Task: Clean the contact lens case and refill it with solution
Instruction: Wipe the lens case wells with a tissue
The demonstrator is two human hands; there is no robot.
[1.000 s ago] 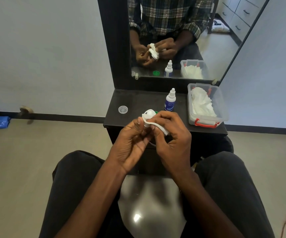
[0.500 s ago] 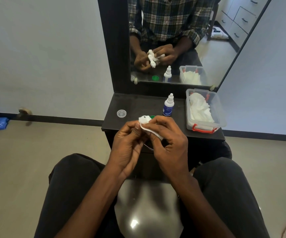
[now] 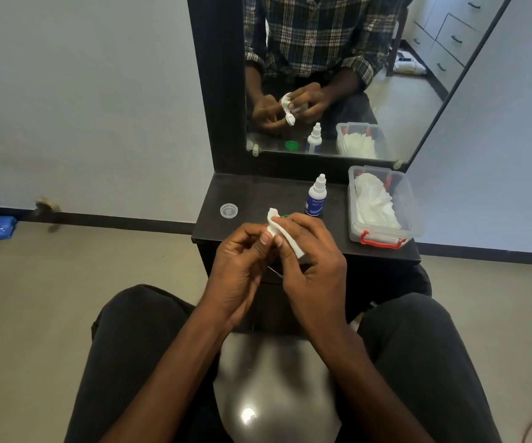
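Both hands have barely shifted — left hand (image 3: 242, 260) and right hand (image 3: 309, 254) pinch a white tissue (image 3: 279, 230) around the contact lens case, hidden, axis untellable. Beyond, on the desk (image 3: 258, 193): clear cap (image 3: 229, 210), solution bottle (image 3: 316, 196) upright, tissue box (image 3: 383, 206).
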